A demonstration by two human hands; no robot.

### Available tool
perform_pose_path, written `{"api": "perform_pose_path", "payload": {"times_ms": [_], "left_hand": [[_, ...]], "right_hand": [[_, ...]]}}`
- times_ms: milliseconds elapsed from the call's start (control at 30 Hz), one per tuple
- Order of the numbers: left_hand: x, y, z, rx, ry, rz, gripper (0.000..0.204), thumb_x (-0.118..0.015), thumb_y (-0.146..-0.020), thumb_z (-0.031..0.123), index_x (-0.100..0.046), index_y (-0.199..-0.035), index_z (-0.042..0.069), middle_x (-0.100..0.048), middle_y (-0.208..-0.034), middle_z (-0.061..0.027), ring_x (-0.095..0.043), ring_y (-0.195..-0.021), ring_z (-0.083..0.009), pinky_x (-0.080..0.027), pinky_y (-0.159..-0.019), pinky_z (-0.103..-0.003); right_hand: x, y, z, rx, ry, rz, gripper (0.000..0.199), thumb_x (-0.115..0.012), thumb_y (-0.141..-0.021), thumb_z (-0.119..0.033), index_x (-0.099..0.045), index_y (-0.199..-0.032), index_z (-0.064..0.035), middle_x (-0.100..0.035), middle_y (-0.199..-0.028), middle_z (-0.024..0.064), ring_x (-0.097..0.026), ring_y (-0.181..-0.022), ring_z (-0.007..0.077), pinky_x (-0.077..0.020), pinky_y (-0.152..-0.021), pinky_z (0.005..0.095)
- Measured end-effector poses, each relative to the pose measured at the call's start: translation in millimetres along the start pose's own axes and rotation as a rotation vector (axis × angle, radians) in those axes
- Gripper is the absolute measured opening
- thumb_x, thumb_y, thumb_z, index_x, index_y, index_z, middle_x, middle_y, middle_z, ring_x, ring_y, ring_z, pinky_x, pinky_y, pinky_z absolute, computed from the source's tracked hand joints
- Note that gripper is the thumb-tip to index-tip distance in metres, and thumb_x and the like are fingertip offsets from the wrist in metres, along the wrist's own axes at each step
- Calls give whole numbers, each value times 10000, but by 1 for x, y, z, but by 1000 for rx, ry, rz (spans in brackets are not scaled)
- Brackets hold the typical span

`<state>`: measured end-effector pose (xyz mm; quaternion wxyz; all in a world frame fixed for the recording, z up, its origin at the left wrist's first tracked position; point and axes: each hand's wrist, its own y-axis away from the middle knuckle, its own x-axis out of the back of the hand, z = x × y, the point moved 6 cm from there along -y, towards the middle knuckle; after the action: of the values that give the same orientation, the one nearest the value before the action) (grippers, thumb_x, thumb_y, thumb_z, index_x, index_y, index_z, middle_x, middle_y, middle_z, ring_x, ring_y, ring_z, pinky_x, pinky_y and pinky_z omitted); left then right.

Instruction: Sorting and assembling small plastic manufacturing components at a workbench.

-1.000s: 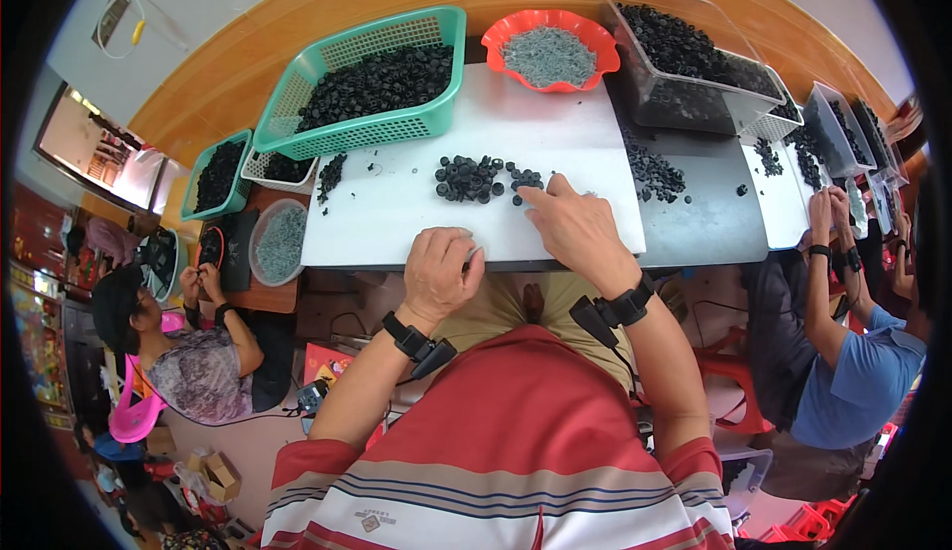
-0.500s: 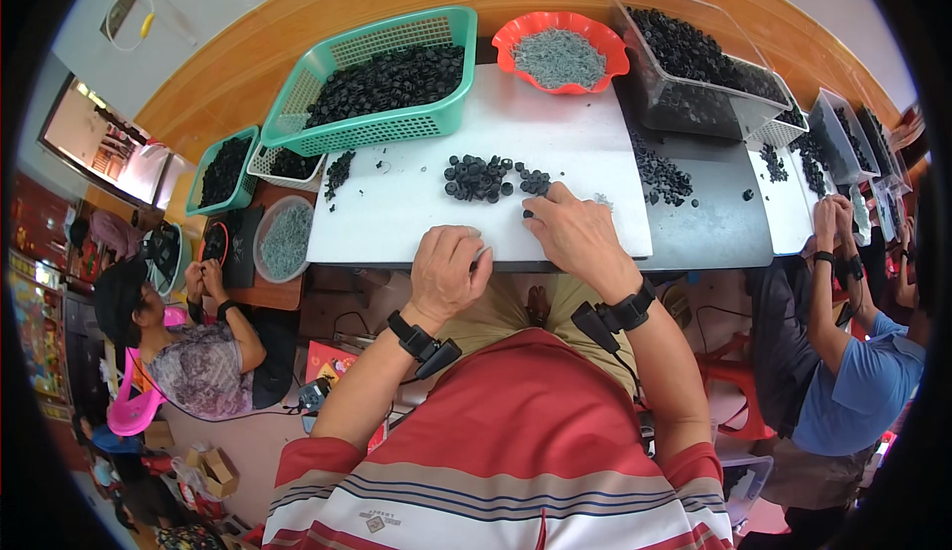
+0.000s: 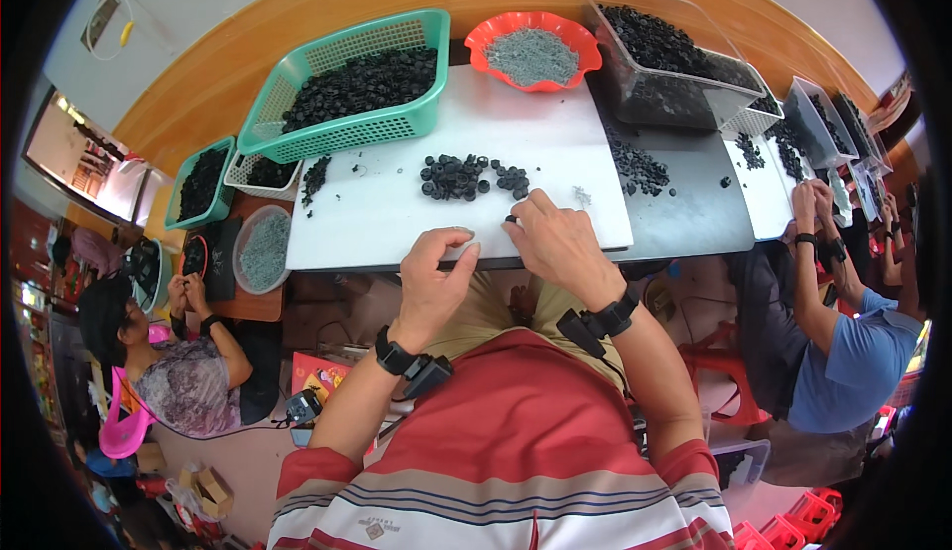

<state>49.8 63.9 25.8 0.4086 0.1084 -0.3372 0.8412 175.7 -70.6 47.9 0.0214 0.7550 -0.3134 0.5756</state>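
My left hand [image 3: 436, 277] is at the front edge of the white mat [image 3: 367, 218], fingers curled and thumb a little apart from the index finger; nothing shows between them. Beside it, my right hand [image 3: 557, 243] pinches a small round black part [image 3: 512, 219] between thumb and fingertips. Just beyond the hands lies a heap of black ring-like parts [image 3: 451, 178], with a smaller cluster of black parts [image 3: 513, 182] to its right. A few thin grey pieces [image 3: 581, 196] lie on the mat to the right of my right hand.
Behind the mat stand a green basket [image 3: 347, 123] of black parts, a red scalloped bowl [image 3: 592, 57] of grey screw-like pieces and a clear bin [image 3: 654, 104]. A round tub [image 3: 238, 257] holds more grey pieces. People work at left [image 3: 188, 371] and right [image 3: 843, 352].
My right hand has drawn back from the small cluster toward my left hand, bringing a black part with it. My left hand has lifted slightly off the mat. The whole view has shifted a little.
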Motion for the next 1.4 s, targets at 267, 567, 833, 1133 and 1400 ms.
{"api": "perform_pose_path", "payload": {"times_ms": [267,567,833,1133,1400], "left_hand": [[-32,-2,13,495,754,-305,257,-636,-1021,119,-607,-1239,-15,-713,-1040,-87,-694,-925,-142,-566,-839,-271],[-44,13,13,758,1250,-341,188,-632,-1010,73,-629,-1189,15,-716,-1068,-111,-720,-943,-176,-613,-849,-310],[-41,16,8,770,1196,-296,148,-668,-982,57,-666,-1122,12,-734,-1039,-129,-722,-912,-177,-614,-819,-301],[-51,27,12,737,1101,-372,142,-689,-969,56,-683,-1103,9,-736,-1045,-122,-717,-909,-164,-602,-793,-279],[-55,31,7,738,1096,-400,150,-682,-969,38,-685,-1113,-3,-734,-1055,-132,-718,-919,-167,-607,-796,-285]], "right_hand": [[18,26,-17,96,-242,179,174,-681,-935,-208,-641,-1010,-56,-598,-932,103,-660,-673,313,-518,-559,418],[25,43,-19,136,-327,210,228,-699,-930,-173,-669,-1127,-63,-613,-920,79,-650,-701,282,-520,-555,376],[52,24,49,-172,-202,337,175,-736,-885,-109,-730,-1048,-46,-670,-947,99,-647,-686,286,-519,-630,371],[31,10,88,-313,-41,193,205,-710,-900,-205,-764,-1023,-50,-667,-945,111,-667,-792,314,-525,-717,425],[27,13,101,-323,-277,217,168,-725,-879,-140,-772,-1000,-33,-674,-915,106,-652,-746,270,-503,-676,362]]}}
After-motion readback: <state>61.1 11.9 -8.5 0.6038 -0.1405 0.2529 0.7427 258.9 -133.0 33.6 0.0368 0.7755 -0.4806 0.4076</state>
